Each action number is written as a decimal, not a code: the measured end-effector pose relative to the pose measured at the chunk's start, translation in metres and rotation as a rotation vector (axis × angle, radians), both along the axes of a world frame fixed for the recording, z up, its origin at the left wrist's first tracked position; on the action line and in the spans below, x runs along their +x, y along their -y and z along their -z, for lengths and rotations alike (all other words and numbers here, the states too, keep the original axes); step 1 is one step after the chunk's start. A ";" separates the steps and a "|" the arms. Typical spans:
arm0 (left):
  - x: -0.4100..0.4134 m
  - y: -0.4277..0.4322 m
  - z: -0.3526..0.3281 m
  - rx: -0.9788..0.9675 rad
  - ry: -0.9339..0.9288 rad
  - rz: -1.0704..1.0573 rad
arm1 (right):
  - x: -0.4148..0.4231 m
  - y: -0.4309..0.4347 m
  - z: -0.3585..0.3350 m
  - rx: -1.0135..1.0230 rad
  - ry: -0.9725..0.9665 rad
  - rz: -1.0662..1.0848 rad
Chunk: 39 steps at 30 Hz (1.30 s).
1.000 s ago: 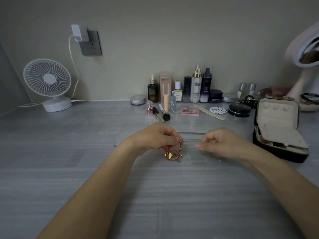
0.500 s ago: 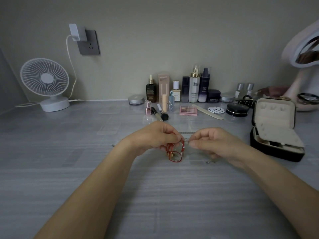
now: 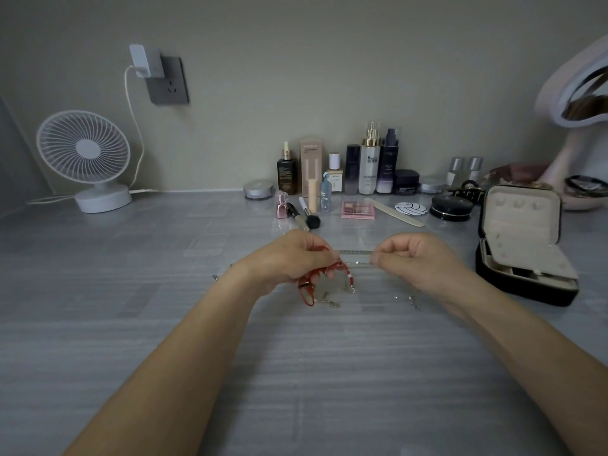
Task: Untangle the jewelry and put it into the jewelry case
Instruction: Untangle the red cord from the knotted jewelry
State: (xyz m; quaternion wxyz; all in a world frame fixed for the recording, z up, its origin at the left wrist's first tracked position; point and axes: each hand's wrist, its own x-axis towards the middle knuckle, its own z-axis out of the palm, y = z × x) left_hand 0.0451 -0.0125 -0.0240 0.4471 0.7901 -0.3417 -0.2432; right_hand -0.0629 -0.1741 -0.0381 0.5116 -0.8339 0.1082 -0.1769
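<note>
My left hand [image 3: 289, 258] is closed around a tangle of red cord bracelet [image 3: 307, 291] that hangs from its fingers just above the table. A thin silver chain [image 3: 357, 264] stretches from that tangle to my right hand [image 3: 411, 258], which pinches its other end. Loose chain ends [image 3: 411, 299] trail on the table under my right wrist. The black jewelry case [image 3: 523, 245] stands open at the right, its beige lid upright and its tray facing me.
Cosmetic bottles [image 3: 368, 162], a brush [image 3: 304, 213], a pink palette [image 3: 358, 209] and a nail file [image 3: 394, 212] line the back of the grey table [image 3: 296, 373]. A white fan [image 3: 85, 159] stands back left, a mirror [image 3: 579, 103] back right.
My right hand came in to the tangle, then drew back to the right, pulling the silver chain taut. The red bracelet has hung lower from my left hand.
</note>
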 end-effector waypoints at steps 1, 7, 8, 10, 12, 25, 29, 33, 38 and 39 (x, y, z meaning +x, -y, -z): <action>0.001 0.000 0.000 0.000 -0.003 -0.003 | 0.000 0.001 0.000 0.008 -0.006 0.010; 0.002 -0.001 0.001 0.005 0.003 0.014 | 0.001 0.000 0.001 0.073 -0.031 0.007; 0.002 -0.001 0.002 0.002 0.009 0.009 | 0.001 0.000 0.001 0.077 -0.023 0.015; 0.003 -0.001 0.002 -0.011 0.011 -0.011 | 0.001 0.000 0.000 0.140 0.007 0.012; 0.005 -0.001 0.002 -0.020 0.021 -0.028 | 0.001 0.000 -0.001 0.183 0.030 -0.013; 0.004 0.008 -0.002 0.153 0.135 -0.040 | -0.002 0.001 0.002 0.186 -0.027 -0.080; 0.002 0.001 0.015 0.023 0.098 -0.056 | -0.007 0.004 -0.001 0.077 -0.026 -0.040; -0.001 -0.004 0.033 -0.111 0.054 -0.100 | -0.003 0.001 0.004 0.044 -0.020 -0.026; 0.001 -0.010 0.038 -0.230 -0.039 -0.116 | 0.003 -0.006 0.005 0.064 0.036 0.039; 0.000 -0.010 0.039 -0.225 -0.021 -0.116 | 0.004 -0.006 0.005 0.076 0.060 0.062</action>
